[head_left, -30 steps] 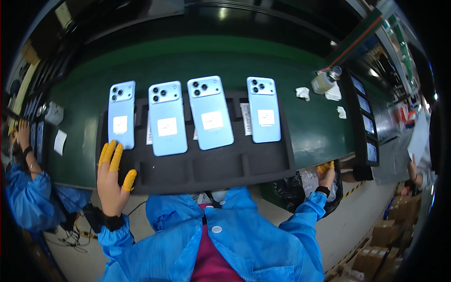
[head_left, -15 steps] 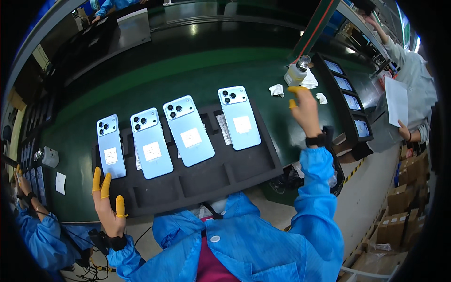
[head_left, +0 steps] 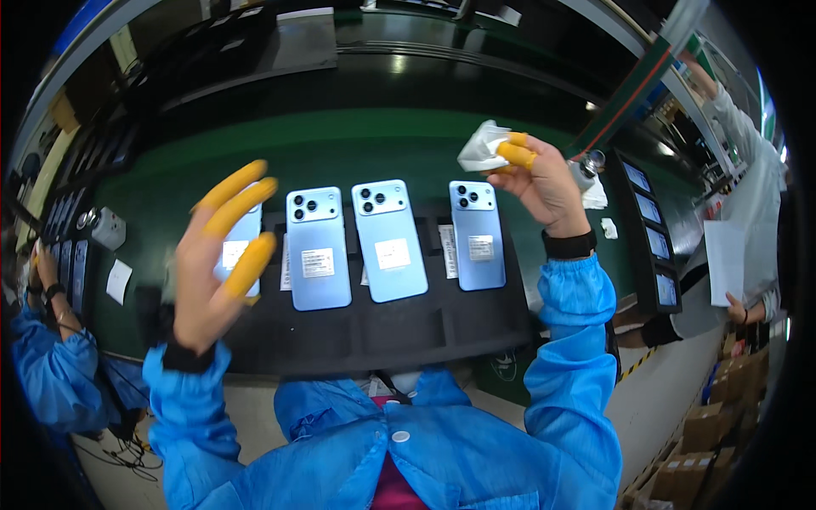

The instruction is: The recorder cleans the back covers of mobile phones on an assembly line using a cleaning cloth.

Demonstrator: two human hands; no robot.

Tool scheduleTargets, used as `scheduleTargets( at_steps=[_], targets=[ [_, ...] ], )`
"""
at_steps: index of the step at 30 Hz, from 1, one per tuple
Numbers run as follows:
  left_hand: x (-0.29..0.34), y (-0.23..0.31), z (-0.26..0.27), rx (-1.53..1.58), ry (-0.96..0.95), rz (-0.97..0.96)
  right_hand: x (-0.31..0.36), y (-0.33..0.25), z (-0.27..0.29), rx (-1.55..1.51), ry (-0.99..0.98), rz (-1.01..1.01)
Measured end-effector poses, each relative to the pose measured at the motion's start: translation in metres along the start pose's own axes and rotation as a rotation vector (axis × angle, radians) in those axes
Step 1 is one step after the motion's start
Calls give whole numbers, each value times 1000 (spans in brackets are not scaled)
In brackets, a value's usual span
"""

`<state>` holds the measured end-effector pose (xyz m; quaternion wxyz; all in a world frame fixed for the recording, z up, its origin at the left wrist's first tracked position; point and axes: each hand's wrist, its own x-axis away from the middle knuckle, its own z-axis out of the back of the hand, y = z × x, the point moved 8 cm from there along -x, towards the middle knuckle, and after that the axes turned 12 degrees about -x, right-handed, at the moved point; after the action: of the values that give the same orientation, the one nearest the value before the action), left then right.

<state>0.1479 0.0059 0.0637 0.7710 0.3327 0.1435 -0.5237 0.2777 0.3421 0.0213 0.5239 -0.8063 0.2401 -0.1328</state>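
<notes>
Several light-blue phones lie back up in a black foam tray (head_left: 371, 331), with a white label on each. From left to right, the leftmost phone (head_left: 244, 228) is partly covered by my left hand (head_left: 204, 272), then come a second phone (head_left: 320, 229), a third phone (head_left: 399, 270) and the rightmost phone (head_left: 478, 225). My left hand is raised with yellow finger cots on and its fingers apart, holding nothing. Above the rightmost phone, my right hand (head_left: 544, 183) pinches a crumpled white wipe (head_left: 483, 148) between finger-cotted fingertips.
A pump bottle (head_left: 586, 168) stands by white wipes (head_left: 595, 195) at the right. Beyond is a black rack (head_left: 643, 217) of lit phones. Another bottle (head_left: 108, 229) and a paper slip (head_left: 119, 280) lie left. People work on both sides; a person (head_left: 748, 187) holds papers.
My right hand has taken up a white wipe and moved left with it. My left hand has risen from the tray's left edge to over the leftmost phone. The view has shifted.
</notes>
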Motion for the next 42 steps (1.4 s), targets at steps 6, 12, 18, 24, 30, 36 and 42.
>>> scheduleTargets(
  at_steps=[6,12,18,24,30,36,42],
  targets=[
    [-32,-32,-103,904,-163,378,-3,83,-91,-430,-279,-350],
    [-6,-32,-121,837,-178,446,16,114,-102,-227,-86,-362],
    [0,-40,-127,925,-131,626,24,118,-112,-204,-189,-334],
    [9,-42,-141,1297,-185,775,28,118,-113,-162,-190,-364],
    [3,-46,-115,912,-48,667,27,117,-104,-161,-91,-375],
    [-9,4,-77,145,151,-77,28,113,-108,-189,-103,-325],
    [-4,4,-79,62,114,-121,31,118,-111,-271,-180,-330]
  ],
)
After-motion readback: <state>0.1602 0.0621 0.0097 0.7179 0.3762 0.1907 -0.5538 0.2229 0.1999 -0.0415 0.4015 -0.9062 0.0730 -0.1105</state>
